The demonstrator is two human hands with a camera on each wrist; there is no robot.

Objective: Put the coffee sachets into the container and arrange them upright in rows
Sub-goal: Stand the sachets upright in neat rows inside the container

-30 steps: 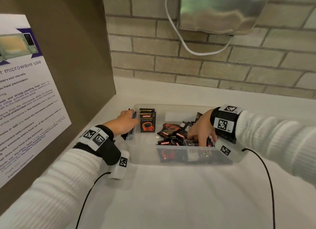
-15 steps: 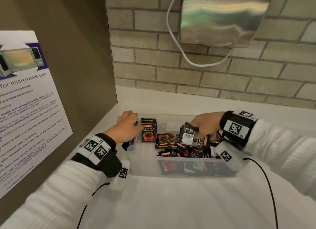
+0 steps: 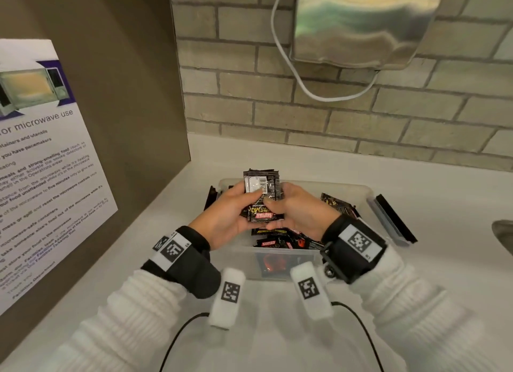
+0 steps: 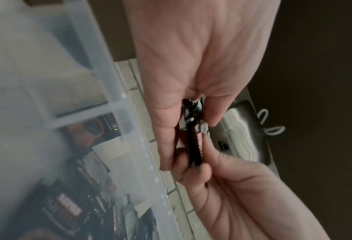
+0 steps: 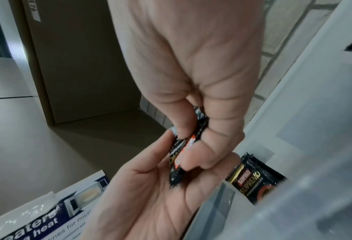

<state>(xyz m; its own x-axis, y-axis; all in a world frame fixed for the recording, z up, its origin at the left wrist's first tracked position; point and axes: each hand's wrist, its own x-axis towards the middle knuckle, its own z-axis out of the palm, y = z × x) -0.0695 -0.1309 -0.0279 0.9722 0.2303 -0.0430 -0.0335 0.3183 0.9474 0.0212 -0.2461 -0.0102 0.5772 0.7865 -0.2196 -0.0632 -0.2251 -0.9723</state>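
Observation:
Both hands hold a small stack of black coffee sachets [image 3: 262, 189] upright above the clear plastic container [image 3: 358, 189]. My left hand [image 3: 236, 209] grips the stack from the left, thumb on its face. My right hand [image 3: 286, 207] pinches it from the right. In the left wrist view the sachets [image 4: 193, 141] show edge-on between thumb and fingers. In the right wrist view my right hand [image 5: 189, 139] curls around the stack [image 5: 176, 164] over the left palm. Several loose sachets [image 3: 280, 242] lie jumbled in the container. One Supremo sachet [image 5: 251, 179] stands inside the container wall.
The container sits on a white counter [image 3: 277, 330] in a corner. A brown panel with a microwave poster [image 3: 47, 177] stands left, a brick wall behind. A steel dispenser [image 3: 361, 24] hangs above. The container's black latch [image 3: 394, 218] sticks out right, near a sink edge [image 3: 503, 232].
My right hand lifted sachets out of the pile. My left hand left the container's left end and joined it, so both now hold the stack above the container.

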